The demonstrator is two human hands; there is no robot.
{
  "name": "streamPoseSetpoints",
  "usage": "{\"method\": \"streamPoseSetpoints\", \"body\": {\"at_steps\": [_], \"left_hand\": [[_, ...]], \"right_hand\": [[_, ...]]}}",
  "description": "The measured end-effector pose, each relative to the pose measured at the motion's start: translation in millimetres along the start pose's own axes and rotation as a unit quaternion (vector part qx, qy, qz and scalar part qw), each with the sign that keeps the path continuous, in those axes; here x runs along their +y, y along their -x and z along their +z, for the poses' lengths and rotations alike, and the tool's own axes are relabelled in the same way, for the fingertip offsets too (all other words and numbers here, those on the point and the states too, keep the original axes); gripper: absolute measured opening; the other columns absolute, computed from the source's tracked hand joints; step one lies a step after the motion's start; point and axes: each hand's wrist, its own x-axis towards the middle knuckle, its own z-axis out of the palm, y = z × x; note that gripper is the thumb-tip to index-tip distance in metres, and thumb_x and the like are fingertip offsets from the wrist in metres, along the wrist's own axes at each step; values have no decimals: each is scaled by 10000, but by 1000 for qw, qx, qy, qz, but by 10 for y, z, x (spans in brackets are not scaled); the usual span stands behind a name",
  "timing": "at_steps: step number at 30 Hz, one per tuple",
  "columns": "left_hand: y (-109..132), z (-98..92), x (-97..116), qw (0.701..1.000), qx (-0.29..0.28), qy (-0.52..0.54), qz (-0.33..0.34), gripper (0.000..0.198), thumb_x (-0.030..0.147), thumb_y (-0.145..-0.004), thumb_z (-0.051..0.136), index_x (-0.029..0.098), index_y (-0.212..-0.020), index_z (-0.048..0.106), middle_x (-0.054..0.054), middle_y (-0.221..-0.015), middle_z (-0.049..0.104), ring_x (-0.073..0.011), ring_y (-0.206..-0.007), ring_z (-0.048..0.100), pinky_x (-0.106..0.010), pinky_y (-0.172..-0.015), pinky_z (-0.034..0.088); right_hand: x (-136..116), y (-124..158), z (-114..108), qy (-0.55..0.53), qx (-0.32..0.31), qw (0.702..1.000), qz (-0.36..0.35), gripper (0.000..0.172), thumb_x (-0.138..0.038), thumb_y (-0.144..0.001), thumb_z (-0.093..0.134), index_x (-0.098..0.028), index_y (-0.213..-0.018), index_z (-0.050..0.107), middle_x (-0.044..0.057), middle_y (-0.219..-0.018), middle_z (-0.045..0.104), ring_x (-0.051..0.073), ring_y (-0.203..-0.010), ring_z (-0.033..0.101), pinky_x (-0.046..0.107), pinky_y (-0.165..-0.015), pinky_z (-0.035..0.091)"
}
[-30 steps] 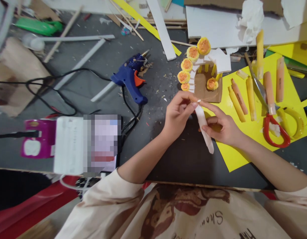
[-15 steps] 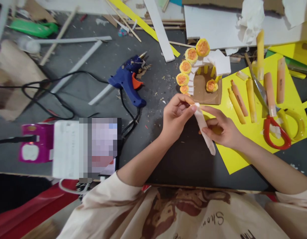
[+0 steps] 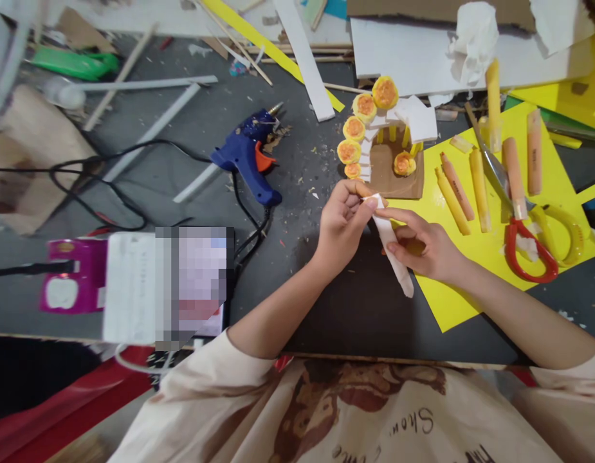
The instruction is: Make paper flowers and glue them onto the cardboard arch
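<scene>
A narrow white strip of paper (image 3: 397, 265) slants down to the right between my hands, over the dark table. My left hand (image 3: 344, 222) pinches its upper end between thumb and fingers. Along the strip's right side my right hand (image 3: 425, 247) grips it with the thumb lower down, and a fingertip reaches the upper end. Just beyond my fingers stands a small model with a brown cardboard base (image 3: 391, 177), white steps (image 3: 367, 154) and yellow-orange paper flowers (image 3: 354, 128) along its curved left edge.
A blue glue gun (image 3: 246, 154) lies left of the model, its cable running left. Red-handled scissors (image 3: 531, 257) and several marker pens (image 3: 480, 193) rest on a yellow sheet (image 3: 439, 302) at right. White foam board (image 3: 422, 58) lies behind. A power strip (image 3: 130, 286) is at left.
The upper end of the strip appears slightly more folded under my left fingers. Both hands keep their hold, and the whole view has shifted a little.
</scene>
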Motion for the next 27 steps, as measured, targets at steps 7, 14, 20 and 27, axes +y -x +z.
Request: {"method": "streamPoseSetpoints", "body": {"at_steps": [7,14,20,27], "left_hand": [[-1,8,-9,1000,6,27,5,347,466,-760,798,195,-813,588,30,-770,630,-72,-726,629,-178,-704,514],[-13,-7,-22,998,12,55,5,298,387,-716,851,194,-785,634,31,-780,630,-79,-754,628,-197,-761,521],[-29,-19,-33,998,7,68,8,267,359,-708,860,196,-772,658,25,-792,660,-87,-776,641,-202,-766,523],[-48,-40,-65,999,9,33,20,248,385,-704,852,212,-750,681,6,-824,683,-123,-831,652,-252,-793,529]], "right_hand": [[-1,-5,7,-25,-2,1000,19,478,-190,-907,541,-208,-1372,433,-59,-693,615,75,-540,536,189,-535,435],[-3,-1,16,-40,-1,999,32,484,-196,-910,552,-217,-1378,430,-80,-637,546,76,-525,501,193,-515,417],[14,1,23,-81,-4,996,29,459,-212,-922,546,-210,-1360,410,-55,-713,616,78,-590,572,193,-555,445],[49,17,45,-80,13,996,27,449,-241,-931,541,-226,-1349,377,-78,-659,563,75,-546,532,195,-534,410]]}}
